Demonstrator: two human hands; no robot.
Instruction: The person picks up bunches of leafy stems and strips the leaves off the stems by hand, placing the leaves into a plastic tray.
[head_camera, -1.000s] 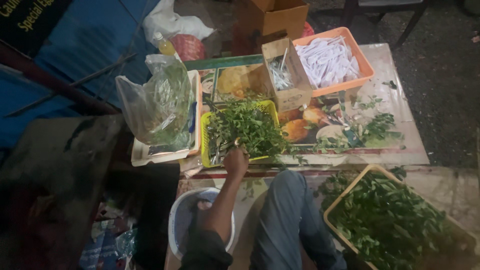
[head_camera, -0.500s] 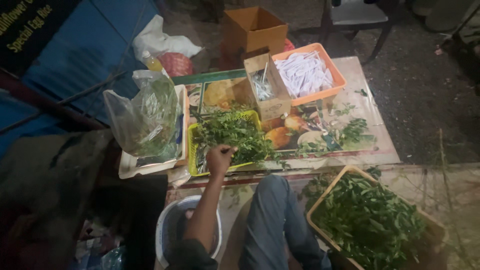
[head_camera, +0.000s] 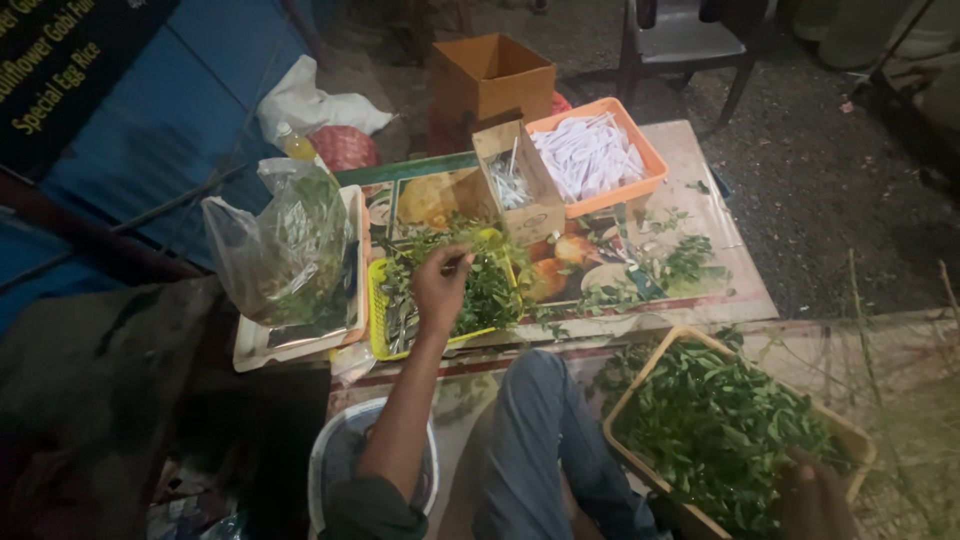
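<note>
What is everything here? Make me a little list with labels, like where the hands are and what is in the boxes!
Left hand: pinching a leafy sprig above the yellow basket of greens
Right hand: at the near edge of the tan tray of green leaves
Orange tray: white spoons
Small cardboard box: thin white sticks, too small to tell
Plastic bag: greens inside, standing on a pale tray
Table: scattered leaves
</note>
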